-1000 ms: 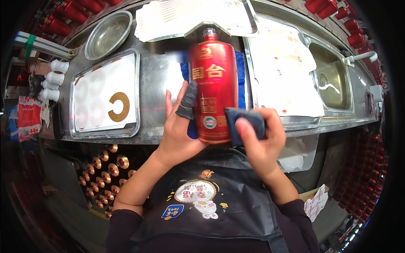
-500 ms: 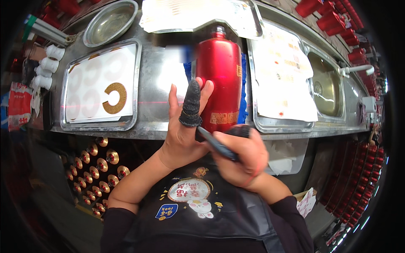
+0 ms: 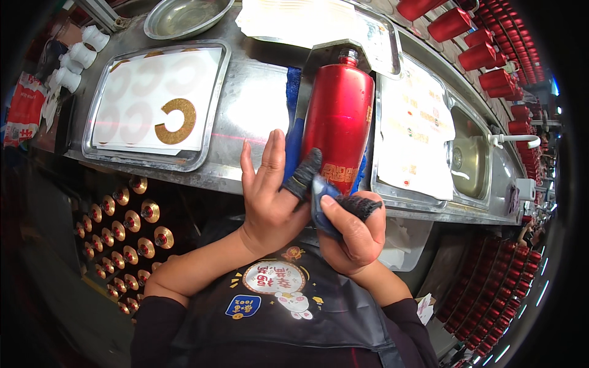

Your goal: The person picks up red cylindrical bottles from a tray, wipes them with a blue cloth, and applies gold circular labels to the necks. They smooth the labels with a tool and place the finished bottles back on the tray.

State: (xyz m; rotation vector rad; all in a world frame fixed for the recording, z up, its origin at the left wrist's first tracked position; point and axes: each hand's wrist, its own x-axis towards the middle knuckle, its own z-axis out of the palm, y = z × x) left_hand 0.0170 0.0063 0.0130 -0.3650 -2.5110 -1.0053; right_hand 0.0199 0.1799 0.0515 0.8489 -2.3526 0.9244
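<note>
A glossy red bottle (image 3: 337, 116) lies on its back with its neck pointing away from me, in a metal holder (image 3: 307, 70) lined with blue cloth (image 3: 293, 92). Gold lettering decals (image 3: 340, 173) sit near its base. My left hand (image 3: 270, 202) is open, fingers stretched out, beside the bottle's lower left edge. Its index finger wears a black finger cover (image 3: 305, 173) and lies against the bottle by the decals. Closed round a flat dark blue scraper-like piece (image 3: 324, 208), my right hand (image 3: 354, 236) is at the base end; one of its fingers is covered in black too.
On the left a metal tray (image 3: 205, 147) bears white sheets with a gold C-shaped decal (image 3: 175, 121). Decal sheets (image 3: 411, 135) lie in another tray to the right, before a sink (image 3: 472, 153). A metal bowl (image 3: 184, 18) and white spools (image 3: 83, 55) stand at the far left.
My left index finger has bent down onto the bottle near its base. My right hand has turned the blue piece more upright. The whole view has swung somewhat.
</note>
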